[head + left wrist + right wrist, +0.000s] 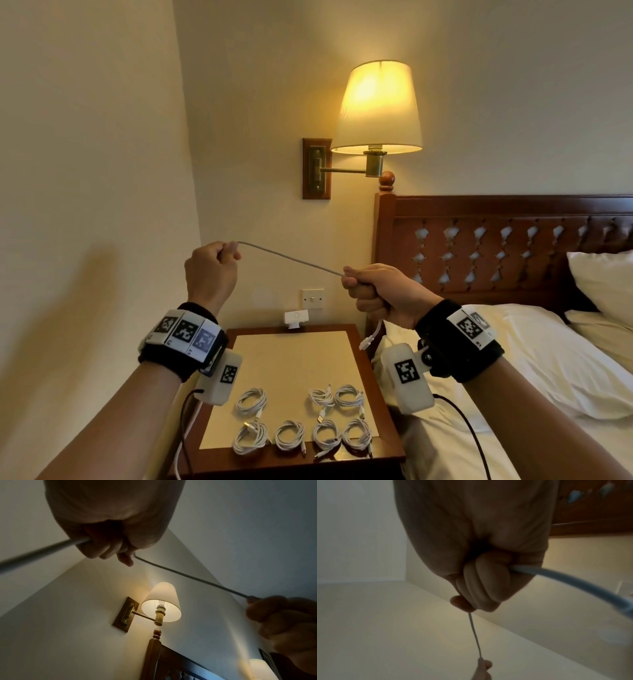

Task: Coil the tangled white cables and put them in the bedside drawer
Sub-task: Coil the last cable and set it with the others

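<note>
Now stretched taut in the air: thin white braided cable, held above the far end of the wooden bedside surface, long axis slanting from upper left down to lower right. Left hand higher and farther left, fingers clenched round one part, slack trailing out the back of the fist. Right hand lower, nearer the bed, fingers curled tight on the other part, short plug end dangling below. Both forearms raised, wrists roughly level with the light switch. Seven finished white coils lying in two rows on the near part of the surface, well below. Likely next: looping the span toward one fist. Drawer not in view.
</note>
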A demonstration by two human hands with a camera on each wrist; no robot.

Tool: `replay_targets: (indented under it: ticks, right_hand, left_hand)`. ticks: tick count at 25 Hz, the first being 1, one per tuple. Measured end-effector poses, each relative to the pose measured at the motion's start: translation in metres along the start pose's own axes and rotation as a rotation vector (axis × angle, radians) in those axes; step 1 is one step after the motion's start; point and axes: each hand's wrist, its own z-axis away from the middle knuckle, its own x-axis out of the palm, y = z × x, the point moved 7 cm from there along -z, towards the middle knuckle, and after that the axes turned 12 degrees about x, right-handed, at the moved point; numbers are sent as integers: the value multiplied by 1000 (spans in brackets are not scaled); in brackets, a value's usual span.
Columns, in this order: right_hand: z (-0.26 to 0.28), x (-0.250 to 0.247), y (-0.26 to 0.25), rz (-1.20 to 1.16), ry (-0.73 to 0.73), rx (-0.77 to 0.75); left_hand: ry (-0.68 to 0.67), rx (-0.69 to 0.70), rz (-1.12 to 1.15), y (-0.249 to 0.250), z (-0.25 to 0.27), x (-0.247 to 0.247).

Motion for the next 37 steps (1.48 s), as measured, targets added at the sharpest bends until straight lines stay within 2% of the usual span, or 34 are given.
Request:
replay_targets:
  ticks: [2,5,6,7,9,10,11,12,13,15,18,23,25,29,30,33,37]
  right_hand:
    - [3,-6,-13,-181,-10,-75]
    - [7,-16,-34,-426,-27,-234]
    - [7,-20,-37,-422,7,-274]
    - [6,-20,-38,-379,58,-301]
    - [0,-13,-37,-231,146,-319]
    - [-3,-6,-33,-145,170,-315]
    - [-6,2,-30,-57,189,-311]
    - [-8,8,-27,29,213,-305]
    - [-8,11,-24,102,243,-296]
    - [-7,15,-21,202,279,-291]
    - [-4,21,-22,201,232,-291]
    - [-1,28,-25,105,183,-279]
    - [1,29,-23,52,139,-249]
    - [2,29,-18,-65,63,-200]
    - [0,30,-17,-104,47,-201]
    - [-5,28,-12,-224,29,-230]
    - [-7,30,-4,-350,-59,-185]
  left_hand:
    - [-37,32,77,-3,4,5]
    - [-236,143,47,-1,35,30]
    - [-350,163,17,2,51,41]
    - [-523,171,-3,9,69,54]
    - [-981,174,20,46,108,76]
    - [-1154,180,66,68,123,80]
    - [-1229,211,130,92,127,77]
    - [-1211,265,199,112,122,71]
    - [-1129,332,240,128,110,63]
    - [-906,466,229,142,82,47]
    - [-616,632,164,141,54,35]
    - [-314,643,187,124,37,33]
    - [-289,569,236,116,38,36]
    - [-534,315,433,99,45,60]
    - [-534,247,475,97,46,62]
    - [-424,112,534,93,41,62]
    - [-404,103,547,92,44,63]
